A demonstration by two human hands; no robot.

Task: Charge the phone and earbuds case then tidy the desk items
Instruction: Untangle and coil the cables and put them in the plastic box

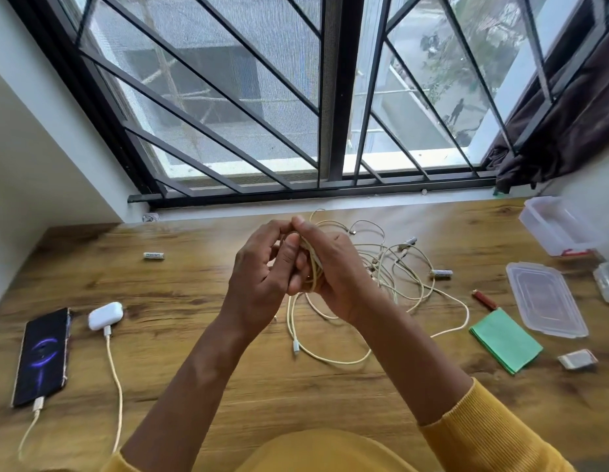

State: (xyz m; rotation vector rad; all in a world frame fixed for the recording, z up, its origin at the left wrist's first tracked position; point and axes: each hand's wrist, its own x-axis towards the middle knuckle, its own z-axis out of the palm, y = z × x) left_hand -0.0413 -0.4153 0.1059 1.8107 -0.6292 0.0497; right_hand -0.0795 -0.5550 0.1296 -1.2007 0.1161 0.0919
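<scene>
The phone (42, 357) lies at the left of the wooden desk (180, 335), screen lit, with a cable plugged into its near end. Beside it the white earbuds case (105, 315) also has a cable plugged in. Above the desk's middle, my right hand (333, 270) grips a coiled bundle of cream cable (313, 267). My left hand (262, 270) pinches that same bundle from the left. The cable's loose end (296, 347) trails down onto the desk. A tangle of more cream cables (391, 264) lies just right of my hands.
Batteries lie scattered: one at the left (153, 256), two by the tangle (442, 274). At the right are a clear plastic box (555, 226), its lid (545, 298), a green cloth (505, 340), a red stick (484, 299) and a small card-like item (577, 359). A window with bars stands behind.
</scene>
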